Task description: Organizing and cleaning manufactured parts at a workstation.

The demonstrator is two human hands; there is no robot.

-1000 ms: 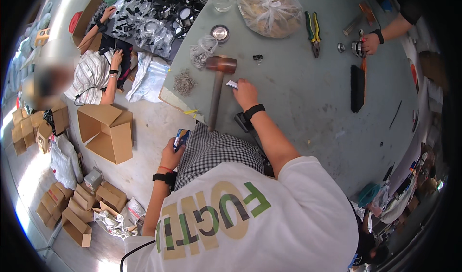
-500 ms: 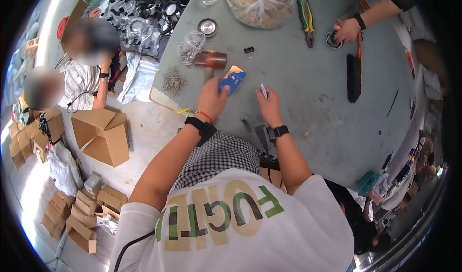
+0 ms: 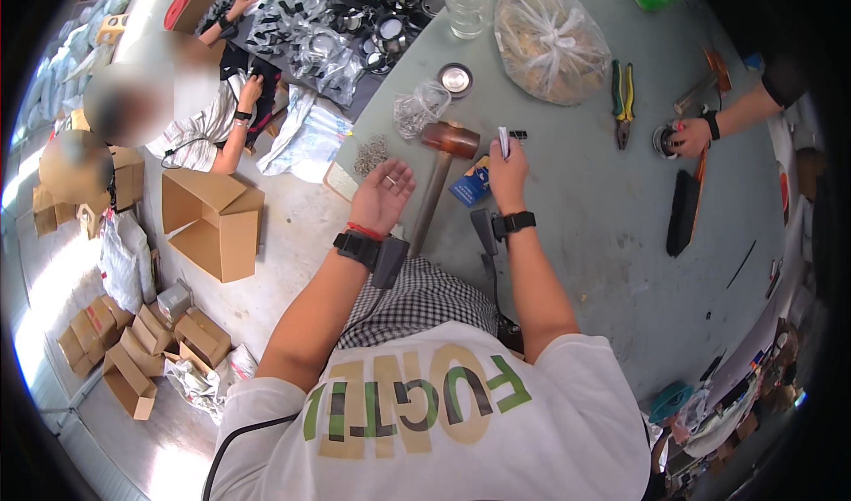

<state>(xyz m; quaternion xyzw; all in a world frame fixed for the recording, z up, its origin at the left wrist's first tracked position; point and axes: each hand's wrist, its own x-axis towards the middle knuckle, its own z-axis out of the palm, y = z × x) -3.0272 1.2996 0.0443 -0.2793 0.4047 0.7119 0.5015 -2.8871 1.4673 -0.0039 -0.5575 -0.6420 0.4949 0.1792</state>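
My left hand [image 3: 383,195] hovers open, palm up, over the near edge of the grey-green table [image 3: 585,226], holding nothing. My right hand [image 3: 508,171] is shut on a small white piece [image 3: 503,141], pinched upright between the fingertips. A small blue box [image 3: 470,183] lies on the table just left of my right hand. A mallet with a brown wooden head [image 3: 449,138] rests between my hands, its handle [image 3: 430,201] pointing toward me. Both wrists carry black bands.
On the table are a clear bag of parts [image 3: 550,40], green-and-yellow pliers [image 3: 623,93], a glass jar [image 3: 465,4], a round metal lid [image 3: 456,79], a screw pile [image 3: 370,153] and a black brush [image 3: 684,210]. A co-worker's hand [image 3: 687,137] works at right. Cardboard boxes [image 3: 213,222] and seated people are on the floor at left.
My left hand has let go of the blue box, which now lies on the table, and has drawn back open. My right hand has lifted the small white piece.
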